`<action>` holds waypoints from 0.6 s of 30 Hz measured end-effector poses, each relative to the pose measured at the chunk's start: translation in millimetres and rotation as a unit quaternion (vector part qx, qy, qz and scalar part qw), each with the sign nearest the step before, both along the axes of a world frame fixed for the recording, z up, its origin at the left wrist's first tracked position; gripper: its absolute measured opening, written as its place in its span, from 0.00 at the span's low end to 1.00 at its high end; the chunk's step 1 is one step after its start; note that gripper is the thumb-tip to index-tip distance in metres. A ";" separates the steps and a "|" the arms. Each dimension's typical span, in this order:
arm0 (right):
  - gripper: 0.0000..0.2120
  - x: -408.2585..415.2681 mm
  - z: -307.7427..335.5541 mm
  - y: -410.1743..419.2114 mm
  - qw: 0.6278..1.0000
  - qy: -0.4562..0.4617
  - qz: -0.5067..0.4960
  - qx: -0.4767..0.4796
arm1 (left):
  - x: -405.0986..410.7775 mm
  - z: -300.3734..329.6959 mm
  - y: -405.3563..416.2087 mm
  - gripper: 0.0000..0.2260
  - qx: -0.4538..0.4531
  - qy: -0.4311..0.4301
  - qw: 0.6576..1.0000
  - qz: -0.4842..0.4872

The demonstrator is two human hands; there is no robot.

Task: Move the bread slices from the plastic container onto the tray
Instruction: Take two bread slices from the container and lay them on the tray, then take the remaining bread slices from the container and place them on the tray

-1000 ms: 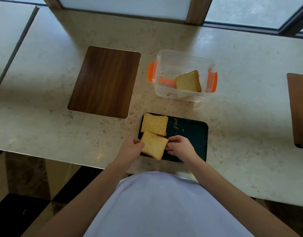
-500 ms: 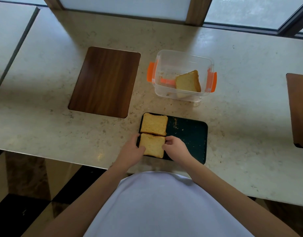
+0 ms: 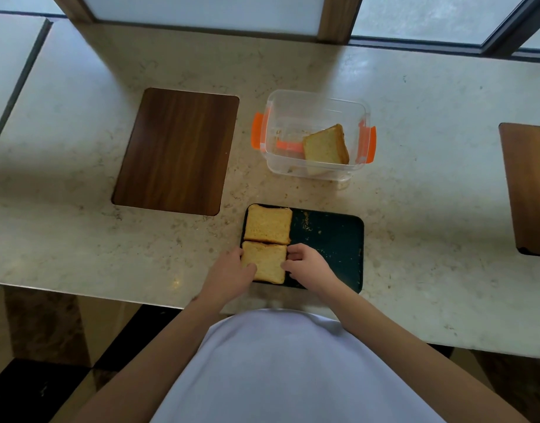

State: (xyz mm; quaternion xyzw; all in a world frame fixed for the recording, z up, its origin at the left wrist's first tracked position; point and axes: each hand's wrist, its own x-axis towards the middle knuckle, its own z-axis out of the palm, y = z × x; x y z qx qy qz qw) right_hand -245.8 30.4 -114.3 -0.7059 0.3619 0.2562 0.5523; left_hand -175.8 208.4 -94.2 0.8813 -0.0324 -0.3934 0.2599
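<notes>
A dark green tray [image 3: 329, 242] lies near the counter's front edge. Two bread slices rest flat on its left half: a far slice [image 3: 268, 224] and a near slice [image 3: 265, 261], edge to edge. My left hand [image 3: 229, 274] touches the near slice's left side, thumb on its top. My right hand [image 3: 305, 265] holds its right edge with curled fingers. Behind the tray stands a clear plastic container [image 3: 314, 99] with orange clips; one bread slice [image 3: 325, 146] leans inside its right part.
A brown wooden board [image 3: 177, 151] lies left of the container on the marble counter [image 3: 79, 239]. Another wooden board [image 3: 528, 184] sits at the right edge. Crumbs dot the tray's bare right half. A window runs along the back.
The near slice, held tilted above the tray's front left corner a second ago, now lies flat and square against the far slice. Both hands stayed on its edges.
</notes>
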 end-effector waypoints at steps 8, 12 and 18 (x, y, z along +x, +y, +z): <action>0.21 5.9 2.4 -12.2 1.000 0.004 -0.002 0.019 | 12.6 4.6 -3.7 0.02 0.006 0.022 1.000 -0.006; 0.14 24.3 30.4 -37.5 1.000 -0.016 0.022 0.015 | 38.5 22.9 -18.2 0.04 -0.015 -0.028 0.999 -0.026; 0.12 92.3 101.8 -98.7 0.980 -0.176 -0.075 -0.061 | 107.6 98.4 -87.4 0.11 -0.197 -0.009 0.980 0.037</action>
